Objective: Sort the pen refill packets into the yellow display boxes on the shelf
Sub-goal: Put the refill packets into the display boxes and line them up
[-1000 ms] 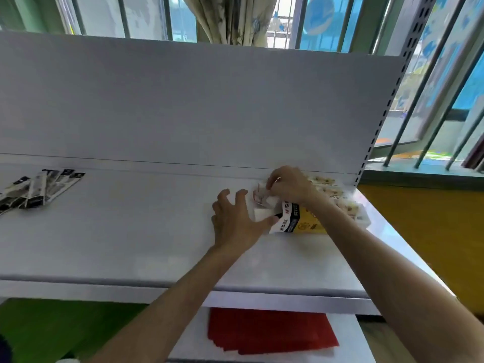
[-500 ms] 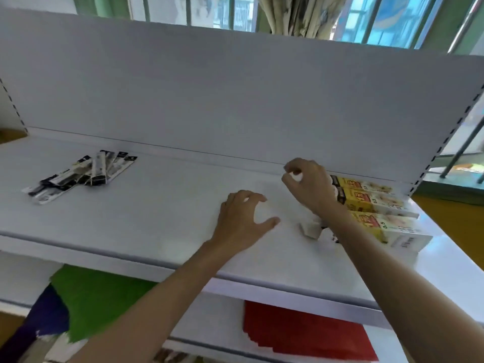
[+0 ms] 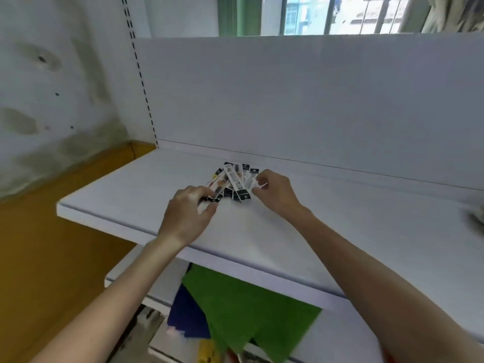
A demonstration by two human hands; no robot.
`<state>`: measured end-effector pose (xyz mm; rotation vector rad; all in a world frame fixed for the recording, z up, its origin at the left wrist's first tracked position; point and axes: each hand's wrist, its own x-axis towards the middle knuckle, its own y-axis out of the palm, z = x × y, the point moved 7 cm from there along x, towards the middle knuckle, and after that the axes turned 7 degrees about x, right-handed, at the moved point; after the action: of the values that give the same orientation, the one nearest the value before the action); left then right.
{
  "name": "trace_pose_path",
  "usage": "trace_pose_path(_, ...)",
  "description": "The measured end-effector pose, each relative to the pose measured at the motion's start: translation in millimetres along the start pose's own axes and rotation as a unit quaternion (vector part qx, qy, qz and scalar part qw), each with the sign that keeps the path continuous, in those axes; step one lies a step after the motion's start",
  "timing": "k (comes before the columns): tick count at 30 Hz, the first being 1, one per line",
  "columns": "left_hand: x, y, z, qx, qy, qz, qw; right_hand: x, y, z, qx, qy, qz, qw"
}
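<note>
Several long pen refill packets (image 3: 234, 181), white with black ends, lie fanned out on the white shelf (image 3: 262, 231) near its back panel. My left hand (image 3: 187, 213) is at the pile's near left end, its fingers curled round the black ends of packets there. My right hand (image 3: 275, 193) is at the pile's right side and pinches the edge of a packet between thumb and fingers. The yellow display boxes are out of view except for a blurred shape (image 3: 475, 218) at the right edge.
The shelf's left end (image 3: 61, 208) stops beside a yellow and white wall. An upright back panel (image 3: 314, 100) closes the shelf behind the pile. On the lower shelf lie green (image 3: 248, 310) and blue paper sheets (image 3: 186, 318).
My view has swung left from the yellow boxes to the packet pile. Both hands have moved left across the shelf and now grasp packets.
</note>
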<state>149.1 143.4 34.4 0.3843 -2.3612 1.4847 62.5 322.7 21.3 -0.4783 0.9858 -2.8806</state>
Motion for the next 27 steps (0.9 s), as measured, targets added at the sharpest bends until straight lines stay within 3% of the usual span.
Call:
trace_pose_path(3,13.5,3.9,30.0,-0.011,-0.010,0.027,1.000,14.7,23.8,10.7,-0.019,0.004,-0.003,1.000)
trace_pose_path(7,31.7,13.5,53.3,-0.032,-0.019,0.053,0.998,35.9,45.3,16.4,-0.082,-0.071,0.008,0.994)
trace_pose_path(10,45.7,20.7,63.4,-0.043,-0.026,0.062,0.997,50.5,64.8,10.2,-0.142,-0.144,0.113,0.973)
trace_pose_path(12,54.9,27.7,65.3,-0.055,-0.039,0.066,0.996,56.6,70.8,-0.4,-0.161,-0.116,0.185,0.963)
trace_pose_path(14,64.4,36.9,65.4,-0.069,-0.061,0.076,0.993,63.8,68.1,-2.9,-0.179,-0.106,0.205,0.956)
trace_pose_path(18,87.6,56.4,65.3,-0.077,-0.086,0.121,0.986,74.7,47.2,11.6,-0.141,-0.171,0.137,0.965)
trace_pose_path(21,99.2,65.8,68.0,-0.097,-0.096,0.124,0.983,80.1,13.1,30.5,-0.095,-0.254,-0.067,0.960)
trace_pose_path(23,102.9,69.9,71.3,-0.115,-0.100,0.127,0.980,82.5,-12.4,43.8,0.000,-0.226,-0.177,0.958)
trace_pose_path(25,107.3,72.3,74.6,-0.127,-0.091,0.133,0.979,89.5,-20.2,56.3,0.088,-0.168,-0.188,0.964)
trace_pose_path(27,113.2,71.1,77.4,-0.138,-0.080,0.133,0.978,98.8,-9.8,65.8,0.084,-0.113,-0.148,0.979)
